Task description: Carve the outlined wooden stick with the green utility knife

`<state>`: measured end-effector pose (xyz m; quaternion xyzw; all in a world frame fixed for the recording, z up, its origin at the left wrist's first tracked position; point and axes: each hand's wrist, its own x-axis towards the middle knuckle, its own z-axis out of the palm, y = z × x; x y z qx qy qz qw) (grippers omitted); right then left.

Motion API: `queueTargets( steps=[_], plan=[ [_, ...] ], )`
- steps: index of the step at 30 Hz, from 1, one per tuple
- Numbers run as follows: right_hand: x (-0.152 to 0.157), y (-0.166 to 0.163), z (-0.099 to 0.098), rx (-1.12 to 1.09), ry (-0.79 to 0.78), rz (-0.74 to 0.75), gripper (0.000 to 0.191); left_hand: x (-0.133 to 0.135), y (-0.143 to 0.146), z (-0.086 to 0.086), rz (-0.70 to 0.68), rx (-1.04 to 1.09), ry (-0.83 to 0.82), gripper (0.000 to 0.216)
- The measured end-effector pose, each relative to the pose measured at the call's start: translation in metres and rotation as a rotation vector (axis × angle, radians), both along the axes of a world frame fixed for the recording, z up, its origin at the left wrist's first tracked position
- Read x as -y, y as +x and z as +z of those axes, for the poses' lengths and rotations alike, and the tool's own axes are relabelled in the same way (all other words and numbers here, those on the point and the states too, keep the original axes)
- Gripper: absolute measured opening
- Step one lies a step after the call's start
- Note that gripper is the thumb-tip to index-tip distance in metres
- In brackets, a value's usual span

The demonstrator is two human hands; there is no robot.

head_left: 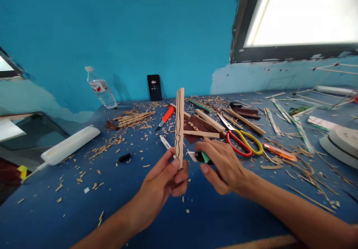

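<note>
My left hand (165, 183) is closed around the lower end of a thin wooden stick (179, 125), holding it upright over the blue table (69, 189); a wavy line is marked along the stick's face. My right hand (223, 165) is closed on a green and black utility knife (201, 156), whose blade end points left toward the stick's base, a short gap away. Both hands hover just above the tabletop near its middle.
Red and yellow scissors (243, 142), an orange cutter (167, 116), wooden strips (209, 121), brown sandpaper and many shavings lie behind the hands. A water bottle (101, 88) and a phone (154, 87) stand by the wall. A white tube (69, 144) lies left; a white round object (341, 144) right.
</note>
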<state>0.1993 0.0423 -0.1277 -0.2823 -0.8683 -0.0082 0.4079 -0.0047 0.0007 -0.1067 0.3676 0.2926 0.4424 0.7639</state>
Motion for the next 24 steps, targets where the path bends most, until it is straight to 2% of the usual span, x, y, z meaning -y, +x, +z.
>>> queueTargets(
  steps=[5, 9, 13, 24],
  plan=[
    [0.014, -0.004, -0.005, 0.045, 0.013, 0.042, 0.020, 0.011, -0.007, -0.019, -0.042, 0.070, -0.031, 0.027],
    [0.018, -0.007, -0.007, 0.100, -0.011, 0.095, 0.021, 0.015, -0.011, -0.029, -0.047, 0.013, 0.021, 0.020],
    [0.019, -0.007, -0.010, 0.114, -0.009, 0.095, 0.021, 0.016, -0.010, -0.027, -0.083, -0.041, 0.092, 0.020],
    [0.021, -0.008, -0.008, 0.115, -0.022, 0.109, 0.023, 0.015, -0.011, -0.021, -0.111, -0.075, 0.072, 0.021]
  ],
)
